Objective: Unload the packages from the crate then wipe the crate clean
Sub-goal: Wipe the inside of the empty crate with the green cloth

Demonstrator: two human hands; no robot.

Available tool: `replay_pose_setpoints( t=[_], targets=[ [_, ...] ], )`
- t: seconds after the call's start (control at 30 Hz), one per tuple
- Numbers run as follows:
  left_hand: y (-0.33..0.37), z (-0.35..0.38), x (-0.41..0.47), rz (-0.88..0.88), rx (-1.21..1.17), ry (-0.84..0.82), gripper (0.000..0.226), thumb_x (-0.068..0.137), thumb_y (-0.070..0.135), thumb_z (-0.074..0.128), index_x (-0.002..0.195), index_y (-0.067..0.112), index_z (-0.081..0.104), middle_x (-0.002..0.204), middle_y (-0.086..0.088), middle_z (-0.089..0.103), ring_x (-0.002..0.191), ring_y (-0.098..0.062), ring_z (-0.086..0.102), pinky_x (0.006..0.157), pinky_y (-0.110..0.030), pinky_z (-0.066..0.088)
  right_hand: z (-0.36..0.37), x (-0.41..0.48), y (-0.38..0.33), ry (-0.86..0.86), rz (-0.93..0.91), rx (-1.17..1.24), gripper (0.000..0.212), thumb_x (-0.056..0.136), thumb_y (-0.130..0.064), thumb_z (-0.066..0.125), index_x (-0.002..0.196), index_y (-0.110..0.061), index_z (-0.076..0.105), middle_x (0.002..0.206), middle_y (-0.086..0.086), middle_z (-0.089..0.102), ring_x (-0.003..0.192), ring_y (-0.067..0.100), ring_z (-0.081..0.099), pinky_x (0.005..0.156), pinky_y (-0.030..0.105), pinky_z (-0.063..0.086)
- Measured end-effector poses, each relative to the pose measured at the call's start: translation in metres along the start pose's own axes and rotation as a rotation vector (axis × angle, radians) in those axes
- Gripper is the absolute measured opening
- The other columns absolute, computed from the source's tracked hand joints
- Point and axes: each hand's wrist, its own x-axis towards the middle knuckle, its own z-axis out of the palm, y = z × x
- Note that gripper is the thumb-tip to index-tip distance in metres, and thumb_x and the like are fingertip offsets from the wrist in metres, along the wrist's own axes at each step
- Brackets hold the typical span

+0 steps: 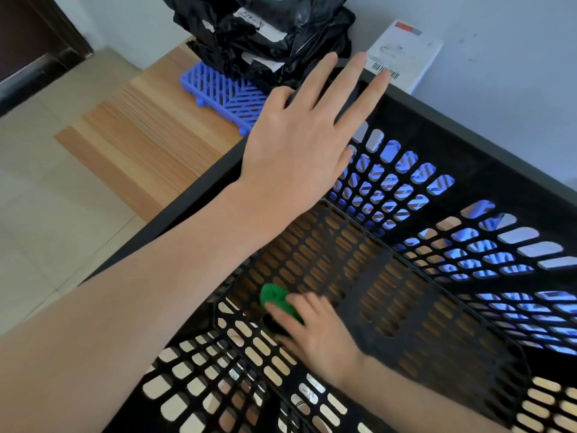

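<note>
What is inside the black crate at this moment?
Inside the black crate no packages show. Only the right hand is there, pressing a green cloth on the floor near one corner. The left forearm hides part of the near wall; the lower right corner is out of frame.

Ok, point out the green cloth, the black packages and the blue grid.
green cloth (274, 297), head view, bare folded end.
black packages (265, 32), head view, middle of stack.
blue grid (224, 92), head view, exposed slats.

Black perforated plastic crate (437, 114); crumpled green cloth (276, 300); blue lattice plastic mat (224, 92) at eleven o'clock; glossy black plastic packages (265, 29).
</note>
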Motion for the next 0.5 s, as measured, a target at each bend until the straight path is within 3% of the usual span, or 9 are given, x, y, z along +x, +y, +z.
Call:
replay_pose_setpoints(
  t=[0.1, 0.2, 0.27, 0.33, 0.4, 0.43, 0.5],
  targets=[
    [0.0, -0.001, 0.001, 0.005, 0.013, 0.009, 0.067, 0.099, 0.04, 0.04, 0.156, 0.023, 0.009, 0.161, -0.006, 0.02, 0.146, -0.026, 0.025, 0.093, -0.042, 0.042, 0.02, -0.01, -0.02, 0.008, -0.14, 0.046, 0.048, 0.093, -0.027, 0.06, 0.138, -0.02, 0.045, 0.112, 0.002, 0.055, 0.094, 0.018, 0.053, 0.078, 0.03, 0.05],
    [0.001, 0.0, 0.0, 0.003, 0.015, 0.009, 0.065, 0.099, 0.04, 0.038, 0.156, 0.023, 0.009, 0.161, -0.006, 0.02, 0.146, -0.025, 0.025, 0.093, -0.042, 0.042, 0.013, -0.005, -0.011, 0.015, -0.228, 0.04, 0.048, 0.09, -0.015, 0.062, 0.136, -0.015, 0.047, 0.107, 0.003, 0.054, 0.09, 0.017, 0.052, 0.078, 0.027, 0.047],
    [0.0, 0.0, 0.0, 0.006, 0.017, 0.01, 0.065, 0.1, 0.039, 0.037, 0.156, 0.023, 0.009, 0.161, -0.006, 0.02, 0.146, -0.025, 0.025, 0.094, -0.043, 0.042, 0.0, 0.007, 0.011, 0.052, -0.129, 0.027, 0.033, 0.099, -0.027, 0.048, 0.129, -0.014, 0.053, 0.103, 0.0, 0.056, 0.089, 0.012, 0.052, 0.081, 0.026, 0.049],
    [0.0, 0.001, 0.0, 0.008, 0.015, 0.017, 0.064, 0.1, 0.039, 0.036, 0.156, 0.023, 0.009, 0.161, -0.006, 0.02, 0.146, -0.026, 0.025, 0.093, -0.043, 0.042, -0.015, 0.022, 0.045, 0.123, -0.011, -0.03, 0.037, 0.102, -0.036, 0.037, 0.121, -0.012, 0.058, 0.097, 0.0, 0.057, 0.085, 0.015, 0.053, 0.078, 0.036, 0.051],
    [0.0, 0.001, 0.0, 0.005, 0.009, 0.016, 0.064, 0.1, 0.038, 0.035, 0.156, 0.023, 0.009, 0.161, -0.007, 0.02, 0.146, -0.026, 0.025, 0.094, -0.043, 0.042, -0.03, 0.036, 0.082, 0.242, 0.144, -0.193, 0.035, 0.09, -0.016, 0.059, 0.124, -0.006, 0.06, 0.096, 0.011, 0.058, 0.082, 0.025, 0.054, 0.069, 0.041, 0.053],
    [0.0, 0.001, 0.0, 0.006, 0.006, 0.015, 0.064, 0.1, 0.038, 0.035, 0.156, 0.023, 0.009, 0.161, -0.007, 0.02, 0.147, -0.026, 0.025, 0.094, -0.043, 0.041, -0.036, 0.04, 0.099, 0.318, 0.197, -0.239, 0.044, 0.081, -0.005, 0.067, 0.125, -0.005, 0.06, 0.098, 0.016, 0.057, 0.082, 0.029, 0.053, 0.068, 0.041, 0.053],
    [0.001, 0.002, 0.0, 0.009, 0.004, 0.015, 0.064, 0.099, 0.038, 0.035, 0.156, 0.023, 0.009, 0.161, -0.007, 0.02, 0.147, -0.026, 0.024, 0.094, -0.044, 0.041, -0.035, 0.041, 0.119, 0.391, 0.299, -0.325, 0.05, 0.078, 0.001, 0.07, 0.127, -0.005, 0.059, 0.105, 0.019, 0.056, 0.088, 0.031, 0.051, 0.073, 0.041, 0.052]
  ],
)
